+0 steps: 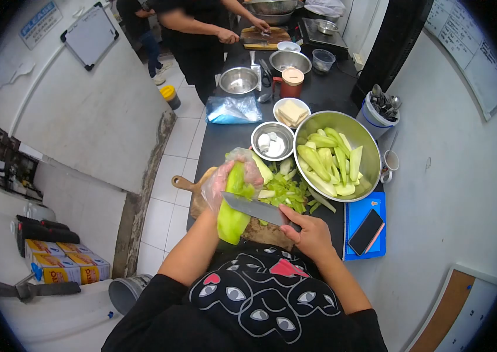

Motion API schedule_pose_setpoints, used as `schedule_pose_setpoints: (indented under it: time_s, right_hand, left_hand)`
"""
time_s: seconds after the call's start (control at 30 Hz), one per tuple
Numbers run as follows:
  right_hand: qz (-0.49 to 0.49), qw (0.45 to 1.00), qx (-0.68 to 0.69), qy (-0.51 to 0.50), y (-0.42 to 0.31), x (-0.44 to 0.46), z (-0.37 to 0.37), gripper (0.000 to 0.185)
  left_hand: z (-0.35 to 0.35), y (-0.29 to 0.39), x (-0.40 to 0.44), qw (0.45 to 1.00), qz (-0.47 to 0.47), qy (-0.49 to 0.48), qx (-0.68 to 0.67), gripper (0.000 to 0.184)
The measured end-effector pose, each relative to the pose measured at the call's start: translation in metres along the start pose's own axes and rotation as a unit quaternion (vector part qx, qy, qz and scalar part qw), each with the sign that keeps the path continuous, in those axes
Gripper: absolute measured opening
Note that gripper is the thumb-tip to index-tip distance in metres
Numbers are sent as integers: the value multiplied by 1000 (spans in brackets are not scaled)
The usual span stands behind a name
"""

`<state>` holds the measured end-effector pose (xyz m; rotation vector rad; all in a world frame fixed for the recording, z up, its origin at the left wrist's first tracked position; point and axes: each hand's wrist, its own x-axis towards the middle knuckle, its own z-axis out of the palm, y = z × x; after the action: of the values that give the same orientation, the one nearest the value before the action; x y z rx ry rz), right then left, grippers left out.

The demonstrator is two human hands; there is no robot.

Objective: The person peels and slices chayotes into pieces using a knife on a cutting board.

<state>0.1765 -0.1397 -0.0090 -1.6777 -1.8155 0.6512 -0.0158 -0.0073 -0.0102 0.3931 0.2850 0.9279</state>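
"White walls (424,234) are seen on either side of a dark desk (231,136), along which bowls are ranged. What is held in the left hand (225,176)?"

"By its fingers, over which clear plastic is worn, a long green vegetable (233,226) is grasped. It is held lengthwise, above the left part of a wooden cutting board (182,183)."

"And in the right hand (313,233)?"

"There a knife (254,208) is gripped, the fingers being curled round its handle. Its blade is directed leftward across the vegetable; whether the two are touching cannot be told."

"What is shown beside the hands?"

"Green peelings (286,192) are heaped just beyond the blade. To their right is placed a large steel bowl (368,146), in which pale-green pieces (324,155) are piled."

"And around that bowl?"

"Just to its left, white items are contained in a small steel bowl (271,127); what they are cannot be made out. Pale slices (291,111) are stacked in a white dish (288,99) behind it. On the near side, a dark phone (367,232) is rested on a blue folder (377,202)."

"How is the far end occupied?"

"By a co-worker (192,64), by whom a second knife (252,41) is held at another board (277,35)."
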Motion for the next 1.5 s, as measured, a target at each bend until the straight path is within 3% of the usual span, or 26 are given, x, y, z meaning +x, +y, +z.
schedule_pose_setpoints:
  time_s: [0.07,0.2,0.3,0.37,0.47,0.6,0.8,0.87,0.97,1.07,1.17,1.3,1.37,1.5]
  right_hand:
    - [18,1000,6,-18,-1,1,0,41]
    - [10,992,128,-6,8,0,16,38]
    - [99,939,314,-104,8,2,21,38]
    - [110,957,250,-100,5,1,16,38]
    - [65,986,132,-78,0,-4,1,39]
    - [50,996,8,-72,4,-9,-8,40]
    - [7,999,-47,0,2,-6,-5,43]
    - [8,999,-35,10,-1,-4,-4,43]
    - [-1,999,-35,23,1,-3,0,44]
    - [0,999,-35,32,0,0,1,45]
    - [22,999,0,31,3,4,-2,43]
    - [56,985,164,-17,16,2,2,38]
    - [55,982,172,-55,14,-3,-7,37]
    - [45,986,145,-75,11,-11,-12,37]
  left_hand:
    - [7,3,-4,994,53,14,98,54]
    - [18,4,-5,996,38,63,47,54]
    - [9,4,-4,997,21,63,38,52]
    - [-6,4,-1,999,5,28,29,49]
    - [-1,3,-1,994,26,95,46,32]
    - [-7,6,0,997,29,35,59,28]
    - [9,5,-1,994,37,52,86,23]
    - [8,4,-1,999,42,15,26,23]
    - [9,6,-1,996,55,13,65,25]
    - [9,5,-2,991,17,95,97,28]
    - [-5,-6,5,997,30,-46,-49,25]
    - [-5,-6,7,994,72,47,62,27]
    - [11,4,6,995,46,83,42,31]
    - [5,7,4,998,47,36,-25,33]
